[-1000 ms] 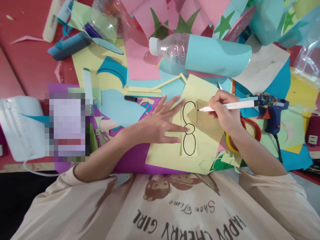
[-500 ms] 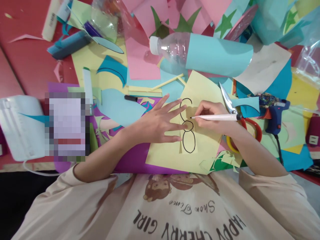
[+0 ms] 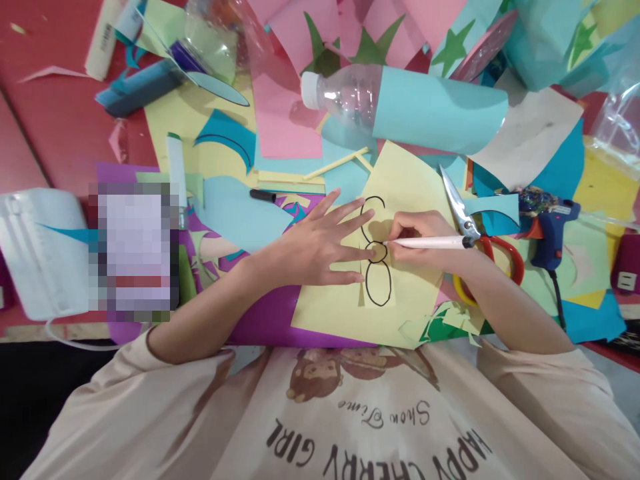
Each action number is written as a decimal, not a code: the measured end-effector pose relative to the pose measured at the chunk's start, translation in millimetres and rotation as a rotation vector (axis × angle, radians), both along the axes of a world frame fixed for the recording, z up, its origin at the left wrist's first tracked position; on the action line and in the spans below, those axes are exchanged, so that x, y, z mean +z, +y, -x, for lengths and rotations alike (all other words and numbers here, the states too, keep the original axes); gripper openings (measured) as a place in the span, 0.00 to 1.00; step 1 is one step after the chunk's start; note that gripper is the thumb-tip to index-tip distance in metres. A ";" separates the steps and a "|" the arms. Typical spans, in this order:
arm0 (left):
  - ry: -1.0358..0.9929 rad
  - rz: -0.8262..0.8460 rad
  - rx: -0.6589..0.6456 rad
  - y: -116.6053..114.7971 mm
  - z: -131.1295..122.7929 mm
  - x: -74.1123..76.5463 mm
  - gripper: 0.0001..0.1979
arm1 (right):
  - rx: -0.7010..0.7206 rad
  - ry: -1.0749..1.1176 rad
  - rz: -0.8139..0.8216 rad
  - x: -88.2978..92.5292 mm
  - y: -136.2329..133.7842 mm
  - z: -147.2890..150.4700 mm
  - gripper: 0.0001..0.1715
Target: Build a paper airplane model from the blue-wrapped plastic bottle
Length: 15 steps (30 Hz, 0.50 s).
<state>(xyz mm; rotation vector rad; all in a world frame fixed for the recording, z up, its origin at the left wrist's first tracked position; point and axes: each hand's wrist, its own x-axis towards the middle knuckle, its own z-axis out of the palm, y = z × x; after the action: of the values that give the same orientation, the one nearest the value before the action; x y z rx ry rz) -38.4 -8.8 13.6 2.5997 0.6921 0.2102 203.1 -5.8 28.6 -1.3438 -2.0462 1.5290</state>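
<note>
The right hand (image 3: 420, 233) drew on a yellow strip (image 3: 379, 283), centre frame.
Its fingers gripped the white marker (image 3: 435, 243); the left hand (image 3: 315, 247) lay splayed over the edge. Clean lines likely needed firm pinning.

Red table (image 3: 30, 140) with pink scrap (image 3: 53, 71), white tube (image 3: 103, 43) and purple paper (image 3: 265, 319)

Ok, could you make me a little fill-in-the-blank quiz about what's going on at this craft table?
1. The right hand grips a marker whose barrel is ____.
2. The left hand lies palm ____, partly over the yellow paper.
3. The scissors have one red handle loop and one ____ loop.
4. The plastic bottle lies on its ____.

Missing words: white; down; yellow; side.
</note>
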 end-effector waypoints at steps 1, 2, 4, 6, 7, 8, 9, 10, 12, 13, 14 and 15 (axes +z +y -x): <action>0.000 -0.002 0.001 -0.1 0.1 0.4 0.17 | -0.014 0.005 -0.006 0.3 -0.1 0.0 0.08; 0.002 -0.001 0.002 -0.1 0.2 0.7 0.17 | -0.037 0.015 -0.013 0.5 -0.2 -0.1 0.08; 0.006 0.002 0.000 -0.2 0.3 1.0 0.16 | -0.116 0.047 -0.038 0.8 -0.1 -0.6 0.09; 0.000 0.005 -0.006 -0.3 0.3 1.3 0.16 | -0.211 0.071 -0.072 -0.1 0.4 -1.6 0.08; 0.005 0.011 0.001 -0.5 0.1 1.6 0.16 | -0.250 0.075 -0.091 -1.0 0.7 -2.1 0.08; 0.006 0.015 0.007 -0.6 -0.1 1.9 0.16 | -0.281 0.073 -0.110 -2.3 1.0 -2.6 0.08; 0.013 0.022 0.014 -0.7 -0.3 2.3 0.17 | -0.301 0.066 -0.126 -3.9 1.4 -3.0 0.08; 0.022 0.029 0.021 -0.8 -0.5 2.6 0.17 | -0.310 0.060 -0.135 -5.6 1.7 -3.3 0.08; 0.038 0.035 0.025 -0.6 -0.9 2.4 0.17 | -0.314 0.050 -0.143 -8.8 2.1 -3.2 0.08; 0.038 0.036 0.018 -0.4 -0.9 1.8 0.17 | -0.313 0.048 -0.145 -10.0 2.3 -2.9 0.08; 0.036 0.034 0.010 -0.1 -0.8 0.8 0.17 | -0.312 0.049 -0.147 -10.8 2.4 -2.5 0.08; 0.030 0.031 0.003 0.1 -0.6 -0.3 0.17 | -0.311 0.050 -0.149 -11.2 2.5 -2.0 0.08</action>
<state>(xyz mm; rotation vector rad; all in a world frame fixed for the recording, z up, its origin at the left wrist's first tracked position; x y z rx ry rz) -37.8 -8.6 13.3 2.5777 0.7036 0.1606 205.1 -3.3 17.4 -1.4670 -1.7807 1.2387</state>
